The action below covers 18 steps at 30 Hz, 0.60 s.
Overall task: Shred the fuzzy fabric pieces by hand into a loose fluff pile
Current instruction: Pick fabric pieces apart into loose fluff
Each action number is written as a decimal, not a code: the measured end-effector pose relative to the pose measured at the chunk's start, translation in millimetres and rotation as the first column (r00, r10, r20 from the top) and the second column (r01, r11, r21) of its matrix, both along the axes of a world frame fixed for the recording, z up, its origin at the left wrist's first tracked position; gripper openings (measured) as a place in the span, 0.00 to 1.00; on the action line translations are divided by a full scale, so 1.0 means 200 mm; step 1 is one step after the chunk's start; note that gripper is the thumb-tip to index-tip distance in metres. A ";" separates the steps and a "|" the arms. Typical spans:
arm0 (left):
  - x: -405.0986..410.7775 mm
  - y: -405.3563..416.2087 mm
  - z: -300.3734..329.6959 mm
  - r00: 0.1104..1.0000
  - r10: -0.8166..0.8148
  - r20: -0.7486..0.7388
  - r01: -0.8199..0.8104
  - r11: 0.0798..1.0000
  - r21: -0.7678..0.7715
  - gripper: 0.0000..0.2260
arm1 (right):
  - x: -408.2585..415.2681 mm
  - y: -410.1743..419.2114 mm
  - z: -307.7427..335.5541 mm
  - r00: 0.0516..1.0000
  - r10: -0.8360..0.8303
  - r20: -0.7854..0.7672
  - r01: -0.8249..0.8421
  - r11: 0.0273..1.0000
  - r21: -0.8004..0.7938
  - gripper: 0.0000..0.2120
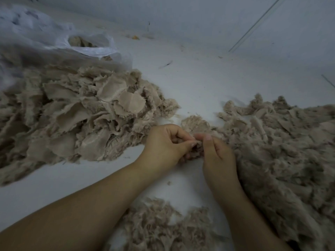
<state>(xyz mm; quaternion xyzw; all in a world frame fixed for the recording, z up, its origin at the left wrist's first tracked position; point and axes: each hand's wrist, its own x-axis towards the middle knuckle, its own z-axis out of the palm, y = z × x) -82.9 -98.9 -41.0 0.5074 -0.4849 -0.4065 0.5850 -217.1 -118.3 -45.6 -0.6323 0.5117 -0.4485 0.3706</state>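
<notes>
my left hand curled, thumb and fingers pinching fabric scrap; my right hand pinches same scrap, thumb up | 2 forearms angled inward | fabric pieces left; fluff pile right

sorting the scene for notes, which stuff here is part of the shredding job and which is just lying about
Job: left hand and right hand pinching a fabric scrap; fabric pieces; fluff pile.
Lying about: plastic bag, orange bit.
</notes>
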 end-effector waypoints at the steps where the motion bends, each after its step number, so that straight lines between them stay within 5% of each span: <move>1: 0.00 0.01 0.00 1.000 0.003 -0.009 -0.003 1.000 -0.015 0.06 | 0.00 0.00 0.00 1.000 -0.017 -0.005 0.017 1.000 0.003 0.15; 5: 0.03 0.02 0.01 0.996 -0.021 -0.087 0.020 1.000 -0.014 0.07 | -0.01 -0.02 -0.01 0.997 -0.057 -0.056 0.055 0.998 -0.027 0.16; 9: 0.04 0.02 0.01 0.998 -0.063 -0.011 0.063 0.994 0.090 0.09 | -0.01 -0.02 -0.01 0.997 -0.049 -0.065 0.047 0.998 -0.035 0.15; 13: 0.03 0.03 0.01 0.985 -0.142 -0.099 0.141 0.990 -0.012 0.10 | 0.00 0.00 0.01 0.991 0.119 -0.068 -0.123 0.991 -0.060 0.19; 18: 0.02 0.02 -0.01 0.984 -0.165 -0.064 0.162 0.985 -0.052 0.12 | -0.01 -0.01 -0.02 0.980 0.167 -0.109 -0.168 0.986 0.003 0.09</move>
